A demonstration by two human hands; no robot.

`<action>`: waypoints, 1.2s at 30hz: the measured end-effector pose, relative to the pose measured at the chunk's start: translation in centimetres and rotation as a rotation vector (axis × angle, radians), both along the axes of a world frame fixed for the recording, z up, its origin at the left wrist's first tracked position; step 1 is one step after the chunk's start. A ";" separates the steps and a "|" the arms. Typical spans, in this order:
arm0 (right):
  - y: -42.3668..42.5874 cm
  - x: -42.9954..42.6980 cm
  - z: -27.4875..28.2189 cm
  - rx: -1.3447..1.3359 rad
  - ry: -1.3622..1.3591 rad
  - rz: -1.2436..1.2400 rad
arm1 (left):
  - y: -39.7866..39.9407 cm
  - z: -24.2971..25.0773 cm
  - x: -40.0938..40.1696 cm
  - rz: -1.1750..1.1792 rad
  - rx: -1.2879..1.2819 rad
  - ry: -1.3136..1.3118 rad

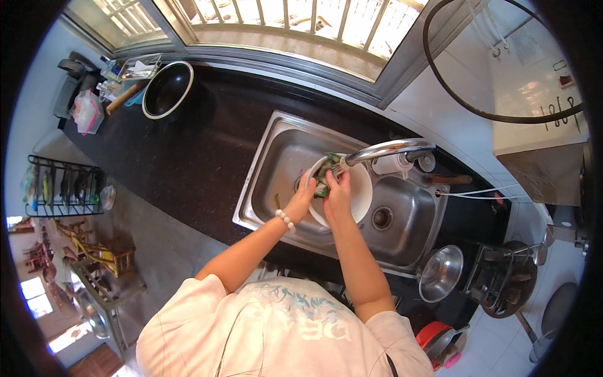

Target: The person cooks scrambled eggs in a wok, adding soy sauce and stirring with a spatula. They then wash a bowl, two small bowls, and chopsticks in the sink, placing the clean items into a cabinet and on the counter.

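A white bowl (362, 193) sits over the divider of a steel double sink (282, 141), below the curved chrome faucet (377, 150). My left hand (300, 201), with a pale bead bracelet at the wrist, grips the bowl's left rim. Inside the bowl, my right hand (338, 197) has its fingers on a crumpled dark green and pale bundle (323, 175). Whether this is leafy vegetable or cloth is hard to tell. The faucet's nozzle hangs right above the fingers, and the fingers partly hide the bundle.
A drain strainer (382, 217) shows in the right basin. On the dark countertop (188, 155), a black basin (167, 89) stands far left, beside a wooden rolling pin (126, 97). A steel bowl (441, 273) rests right of the sink. A black rack (66, 186) stands beyond the counter's left edge.
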State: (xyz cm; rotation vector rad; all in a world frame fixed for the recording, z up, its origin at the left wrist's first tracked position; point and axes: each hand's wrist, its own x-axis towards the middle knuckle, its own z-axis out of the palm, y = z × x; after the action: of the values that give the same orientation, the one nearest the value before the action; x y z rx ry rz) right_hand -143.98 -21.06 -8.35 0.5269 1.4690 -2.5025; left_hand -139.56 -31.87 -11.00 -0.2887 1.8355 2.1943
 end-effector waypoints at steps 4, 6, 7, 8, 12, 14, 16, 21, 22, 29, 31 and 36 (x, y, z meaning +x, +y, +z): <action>0.1 0.7 -1.1 -0.068 0.079 0.380 | -1.6 0.2 -2.1 -0.019 0.118 0.059; 1.0 0.8 -0.3 0.317 0.244 0.581 | -2.1 0.9 -2.7 -0.012 0.117 0.081; 1.7 0.8 0.1 0.580 0.345 0.714 | -2.3 1.1 -2.7 -0.022 0.064 0.127; 2.6 0.7 0.3 0.848 0.443 0.841 | -2.5 1.3 -2.7 -0.032 0.011 0.175; 4.3 -0.5 -2.6 1.632 0.875 0.701 | -2.7 1.5 -2.4 -0.083 -0.317 0.191; 3.9 -1.8 -4.6 1.862 0.983 0.489 | -2.8 1.0 -1.8 -0.049 -0.305 0.184; 2.0 -3.1 -6.2 1.776 0.814 0.381 | -2.6 0.4 -1.8 0.001 -0.261 0.167; -2.9 -2.4 -7.6 0.517 0.335 0.183 | -2.5 0.7 -2.7 0.079 -0.206 0.231; -3.4 -1.4 -7.2 0.161 0.004 0.223 | -2.8 -0.1 -2.7 0.073 -0.204 0.242; 2.3 -0.1 -5.7 1.416 0.898 0.930 | -4.2 1.0 -1.7 -0.048 -0.512 0.214; 2.9 -1.5 -6.6 1.478 1.246 0.573 | -4.8 -0.2 -1.3 -0.104 -0.528 0.177; 1.2 -3.2 -6.8 1.523 1.180 0.457 | -4.8 -2.8 -0.4 -0.055 -0.263 -0.020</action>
State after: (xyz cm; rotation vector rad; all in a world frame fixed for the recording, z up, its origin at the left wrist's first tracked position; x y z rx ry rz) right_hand -147.17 -19.82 -15.19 -1.2392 3.1147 -0.7457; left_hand -139.94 -36.68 -13.82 -0.3054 2.0961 1.9063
